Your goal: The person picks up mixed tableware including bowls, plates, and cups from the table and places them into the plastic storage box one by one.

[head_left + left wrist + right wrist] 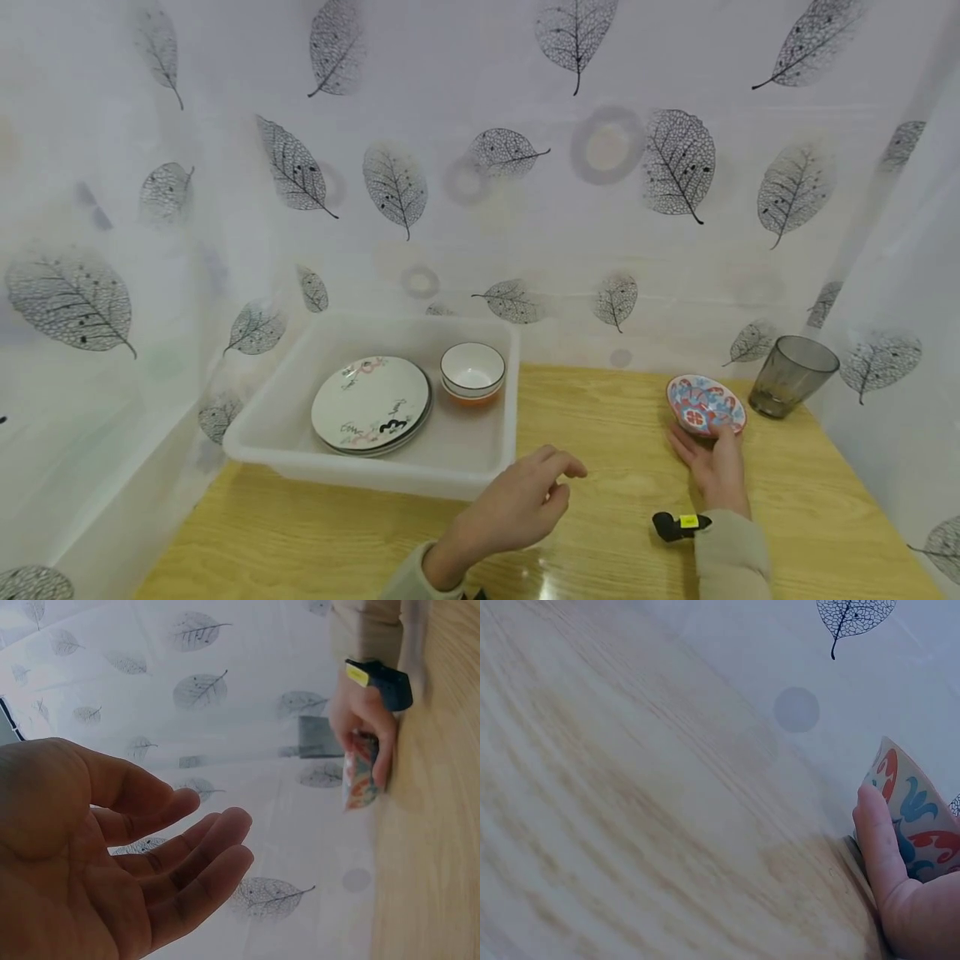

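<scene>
My right hand (716, 471) holds a small bowl (701, 402) with a red, blue and white pattern, thumb at its near rim and fingers against its side. The right wrist view shows the patterned outside of that bowl (919, 817) with a finger laid along it. The bowl looks tilted, close to the tabletop. Over the table in front of the white bin, my left hand (517, 504) hovers with fingers loosely bent and nothing in them. In the left wrist view the left hand's (127, 855) palm and bent fingers show, holding nothing.
A grey translucent cup (793, 375) stands just right of the bowl. On the left sits a white plastic bin (258, 417), with stacked plates (371, 400) and stacked small bowls (472, 371) inside. Leaf-printed curtains (465, 242) enclose the wooden table (600, 533).
</scene>
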The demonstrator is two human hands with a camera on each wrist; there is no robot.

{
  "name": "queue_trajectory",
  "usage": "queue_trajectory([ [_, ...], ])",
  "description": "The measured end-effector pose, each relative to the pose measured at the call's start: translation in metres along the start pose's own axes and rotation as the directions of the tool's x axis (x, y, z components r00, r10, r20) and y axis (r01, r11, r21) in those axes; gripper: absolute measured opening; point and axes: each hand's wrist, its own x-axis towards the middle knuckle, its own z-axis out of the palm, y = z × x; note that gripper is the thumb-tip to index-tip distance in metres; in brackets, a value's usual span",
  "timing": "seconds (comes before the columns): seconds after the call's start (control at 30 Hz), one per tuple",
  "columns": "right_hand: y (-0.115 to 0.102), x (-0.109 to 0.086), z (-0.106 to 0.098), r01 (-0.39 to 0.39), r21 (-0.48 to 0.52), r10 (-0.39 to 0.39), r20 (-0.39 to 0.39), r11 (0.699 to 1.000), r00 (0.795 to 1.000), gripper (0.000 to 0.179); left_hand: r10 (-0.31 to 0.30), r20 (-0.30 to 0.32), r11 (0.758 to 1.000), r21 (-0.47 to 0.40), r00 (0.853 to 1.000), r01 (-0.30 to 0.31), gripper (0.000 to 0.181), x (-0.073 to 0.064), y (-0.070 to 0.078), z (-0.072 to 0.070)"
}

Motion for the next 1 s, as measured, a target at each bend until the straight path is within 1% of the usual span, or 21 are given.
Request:
queue_trajectory([
  [0.1,0.002,-0.003,-0.004,-0.01,0.037,0.01,0.007,0.999,1.0,0.064,0.002,0.0,1.0,0.004,1.0,-0.002,0.029,0.0,0.0,0.0],
  [0.23,0.004,-0.006,-0.008,-0.004,0.045,0.003,0.027,0.999,1.0,0.063,-0.002,-0.001,1.0,0.009,1.0,0.002,0.029,0.0,-0.001,0.001],
  [0.37,0.006,-0.01,-0.011,0.008,0.013,-0.009,0.057,1.0,0.998,0.062,-0.015,0.0,1.0,0.004,1.0,0.015,0.029,0.001,0.0,0.0],
  [0.5,0.009,-0.013,-0.013,0.013,-0.017,-0.012,0.072,1.0,0.997,0.062,-0.026,0.004,1.0,-0.007,1.0,0.026,0.029,0.001,0.0,0.0],
  [0.63,0.011,-0.016,-0.013,0.03,-0.052,-0.025,0.092,0.998,0.995,0.063,-0.025,-0.01,0.999,-0.02,1.0,0.025,0.029,0.002,-0.001,-0.002],
  [0.77,0.012,-0.016,-0.014,0.036,-0.064,-0.029,0.107,0.997,0.994,0.064,-0.025,-0.039,0.998,-0.052,0.999,0.022,0.029,0.004,-0.003,-0.004],
  [0.9,0.013,-0.017,-0.014,0.031,-0.059,-0.026,0.086,0.998,0.996,0.063,-0.056,-0.039,0.993,-0.104,0.998,0.051,0.029,0.007,-0.007,-0.006],
  [1.0,0.013,-0.019,-0.014,0.032,-0.033,-0.03,0.074,0.999,0.997,0.064,-0.084,-0.038,0.986,-0.145,0.996,0.077,0.029,0.008,-0.009,-0.01],
])
